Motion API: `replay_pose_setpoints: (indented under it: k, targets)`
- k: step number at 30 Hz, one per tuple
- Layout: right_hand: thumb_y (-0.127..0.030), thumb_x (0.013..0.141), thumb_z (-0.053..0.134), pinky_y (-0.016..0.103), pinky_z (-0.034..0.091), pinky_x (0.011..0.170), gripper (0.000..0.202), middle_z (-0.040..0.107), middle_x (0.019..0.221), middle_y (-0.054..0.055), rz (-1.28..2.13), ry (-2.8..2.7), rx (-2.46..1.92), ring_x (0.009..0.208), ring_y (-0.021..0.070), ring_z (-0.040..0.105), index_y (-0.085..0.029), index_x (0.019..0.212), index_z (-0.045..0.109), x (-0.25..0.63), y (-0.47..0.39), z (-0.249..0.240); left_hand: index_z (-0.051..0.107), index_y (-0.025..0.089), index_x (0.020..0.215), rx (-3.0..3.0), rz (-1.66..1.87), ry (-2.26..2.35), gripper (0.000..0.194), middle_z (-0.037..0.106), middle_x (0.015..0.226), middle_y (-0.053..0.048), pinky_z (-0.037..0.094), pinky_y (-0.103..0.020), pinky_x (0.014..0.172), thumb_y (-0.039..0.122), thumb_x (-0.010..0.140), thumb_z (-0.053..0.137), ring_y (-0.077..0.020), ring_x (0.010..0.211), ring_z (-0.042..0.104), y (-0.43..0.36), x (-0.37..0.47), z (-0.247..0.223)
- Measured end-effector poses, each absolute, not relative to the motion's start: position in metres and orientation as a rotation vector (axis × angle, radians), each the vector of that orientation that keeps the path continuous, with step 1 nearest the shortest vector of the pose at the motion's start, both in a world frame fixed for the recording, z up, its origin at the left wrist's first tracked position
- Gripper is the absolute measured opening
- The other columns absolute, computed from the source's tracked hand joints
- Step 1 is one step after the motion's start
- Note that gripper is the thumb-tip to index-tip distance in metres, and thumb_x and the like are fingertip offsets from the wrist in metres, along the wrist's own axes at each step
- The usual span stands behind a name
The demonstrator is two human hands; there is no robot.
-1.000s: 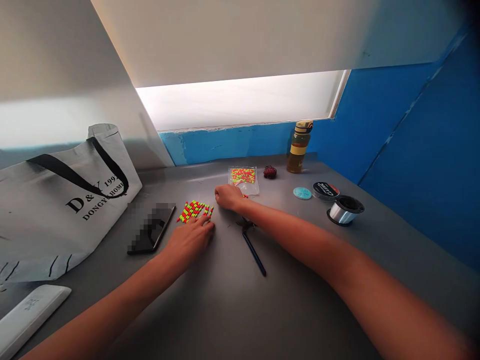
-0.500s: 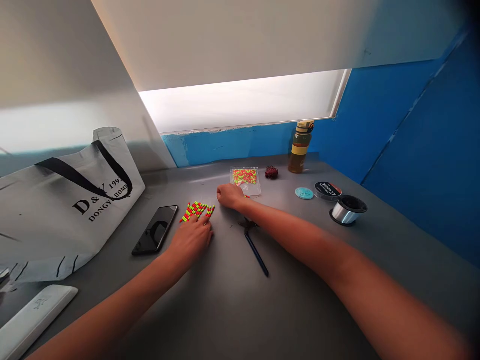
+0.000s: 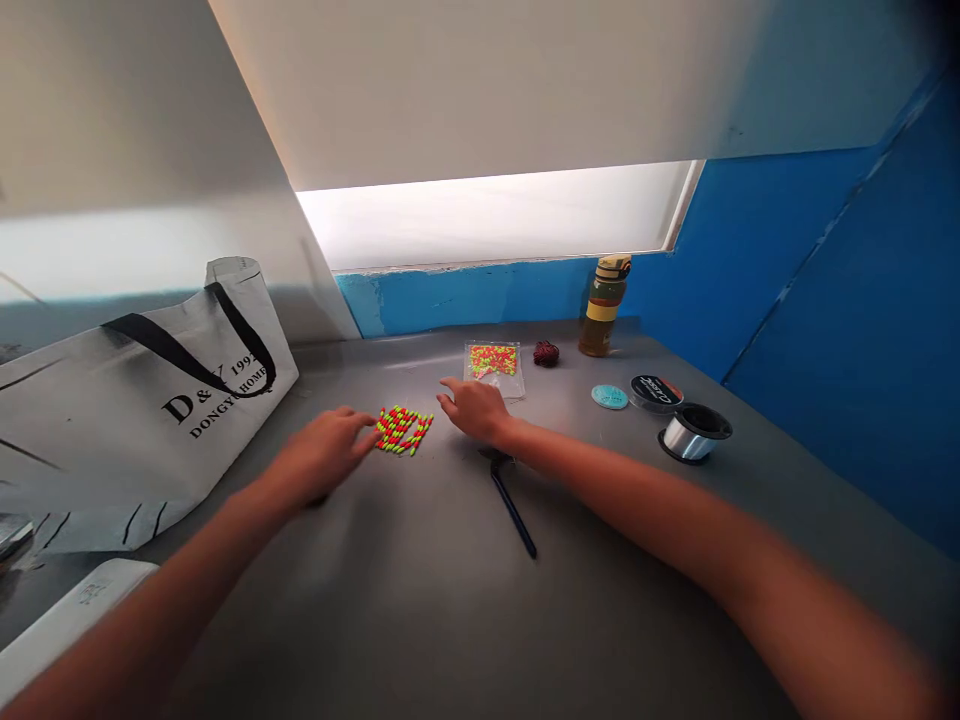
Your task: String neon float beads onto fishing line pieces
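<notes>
My left hand [image 3: 324, 452] hovers just left of a patch of red and yellow-green bead-like pieces [image 3: 394, 430] laid in slanting rows; its fingers are apart, and I see nothing in them. On the other side of the patch, my right hand [image 3: 476, 408] is open, fingers pointing left, in front of a clear plastic bag [image 3: 493, 360] of similar small pieces. Under my right wrist lies a tool with a dark blue handle [image 3: 515, 515], its head partly hidden, perhaps pliers. My left hand and forearm cover nearly all of the black phone.
A dark red ball of cord [image 3: 546, 353] and a bottle [image 3: 602, 308] stand at the back. To the right are a light blue disc [image 3: 609, 397], a round black-labelled spool [image 3: 657, 392] and a silver wire spool [image 3: 690, 435]. A white bag [image 3: 217, 430] and white case [image 3: 82, 610] occupy the left.
My left hand has lifted off the bead-like pieces and moved left over the phone. My right hand's fingers have spread from a closed pose, and it has shifted slightly right and nearer.
</notes>
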State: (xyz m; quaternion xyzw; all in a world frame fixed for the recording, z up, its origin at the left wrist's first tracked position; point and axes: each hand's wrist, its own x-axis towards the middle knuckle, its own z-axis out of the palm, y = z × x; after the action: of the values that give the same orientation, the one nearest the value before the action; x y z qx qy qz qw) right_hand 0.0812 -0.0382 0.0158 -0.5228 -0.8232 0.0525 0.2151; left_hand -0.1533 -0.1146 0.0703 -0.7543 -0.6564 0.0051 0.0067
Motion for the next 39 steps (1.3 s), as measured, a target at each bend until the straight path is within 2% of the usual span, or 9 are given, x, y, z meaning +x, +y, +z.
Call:
replay_pose_setpoints:
  k: [3, 6, 7, 10, 18, 25, 30, 36, 39]
  targets:
    - [-0.044, 0.102, 0.04, 0.03, 0.043, 0.08, 0.043, 0.074, 0.109, 0.008, 0.101, -2.277, -1.337, 0.097, 0.0219, 0.069, -0.027, 0.137, 0.056, 0.115, -0.072, 0.007, 0.054, 0.01, 0.138, -2.145, -0.017, -2.33, 0.073, 0.059, 0.136, -0.017, 0.045, -0.036, 0.093, 0.06, 0.084, 0.048, -0.0349, 0.121, 0.057, -0.104, -0.198, 0.074]
    - [-0.041, 0.101, 0.044, 0.028, 0.042, 0.078, 0.04, 0.074, 0.111, 0.006, 0.119, -2.263, -1.343, 0.094, 0.0199, 0.069, -0.027, 0.135, 0.059, 0.143, -0.092, -0.002, 0.038, 0.005, 0.147, -1.982, 0.022, -2.633, 0.1, 0.058, 0.135, -0.023, 0.049, -0.037, 0.078, 0.073, 0.075, 0.051, -0.0365, 0.108, 0.064, -0.101, -0.22, 0.064]
    - [-0.041, 0.101, 0.044, 0.028, 0.042, 0.077, 0.039, 0.075, 0.109, 0.005, 0.123, -2.228, -1.374, 0.092, 0.0195, 0.07, -0.027, 0.134, 0.06, 0.149, -0.095, -0.003, 0.042, 0.005, 0.143, -1.973, 0.064, -2.691, 0.102, 0.062, 0.129, -0.023, 0.049, -0.036, 0.073, 0.076, 0.071, 0.053, -0.0367, 0.102, 0.065, -0.101, -0.222, 0.06]
    - [-0.04, 0.101, 0.044, 0.027, 0.041, 0.074, 0.039, 0.076, 0.099, 0.004, 0.161, -2.155, -1.403, 0.087, 0.0184, 0.07, -0.027, 0.133, 0.061, 0.157, -0.094, -0.004, 0.05, 0.005, 0.132, -1.963, 0.05, -2.696, 0.098, 0.066, 0.12, -0.024, 0.048, -0.035, 0.069, 0.079, 0.067, 0.054, -0.0374, 0.1, 0.066, -0.101, -0.22, 0.049]
    - [-0.041, 0.1, 0.044, 0.027, 0.041, 0.073, 0.036, 0.076, 0.09, 0.003, 0.181, -2.106, -1.419, 0.085, 0.0188, 0.07, -0.026, 0.127, 0.064, 0.155, -0.091, -0.007, 0.041, 0.008, 0.137, -1.9, 0.065, -2.712, 0.088, 0.057, 0.133, -0.027, 0.047, -0.036, 0.07, 0.065, 0.071, 0.057, -0.0384, 0.11, 0.062, -0.091, -0.21, 0.044]
    - [-0.039, 0.1, 0.045, 0.028, 0.042, 0.076, 0.035, 0.076, 0.1, 0.003, 0.143, -2.123, -1.367, 0.089, 0.0192, 0.071, -0.026, 0.127, 0.065, 0.155, -0.092, -0.01, 0.031, 0.011, 0.15, -1.772, 0.048, -2.698, 0.095, 0.046, 0.144, -0.029, 0.045, -0.049, 0.088, 0.064, 0.073, 0.053, -0.0457, 0.128, 0.048, -0.089, -0.198, 0.038]
    - [-0.038, 0.1, 0.044, 0.027, 0.042, 0.075, 0.035, 0.077, 0.098, 0.003, 0.146, -2.139, -1.373, 0.087, 0.0187, 0.071, -0.026, 0.126, 0.065, 0.155, -0.093, -0.01, 0.023, 0.006, 0.153, -1.831, 0.039, -2.725, 0.106, 0.047, 0.144, -0.029, 0.047, -0.044, 0.086, 0.064, 0.071, 0.058, -0.0435, 0.126, 0.051, -0.09, -0.202, 0.041]
    - [-0.039, 0.1, 0.043, 0.027, 0.041, 0.072, 0.034, 0.076, 0.091, 0.002, 0.129, -2.135, -1.347, 0.081, 0.0186, 0.07, -0.027, 0.122, 0.067, 0.156, -0.092, -0.012, 0.012, 0.003, 0.157, -1.96, 0.087, -2.736, 0.129, 0.037, 0.153, -0.028, 0.046, -0.041, 0.095, 0.078, 0.064, 0.06, -0.0421, 0.134, 0.046, -0.121, -0.223, 0.054]
    - [-0.039, 0.101, 0.042, 0.028, 0.041, 0.072, 0.034, 0.076, 0.087, 0.001, 0.122, -2.128, -1.341, 0.079, 0.0184, 0.07, -0.027, 0.119, 0.068, 0.156, -0.091, -0.014, 0.016, 0.007, 0.158, -1.925, 0.151, -2.797, 0.13, 0.049, 0.145, -0.026, 0.049, -0.043, 0.091, 0.077, 0.06, 0.064, -0.0434, 0.128, 0.052, -0.145, -0.232, 0.058]
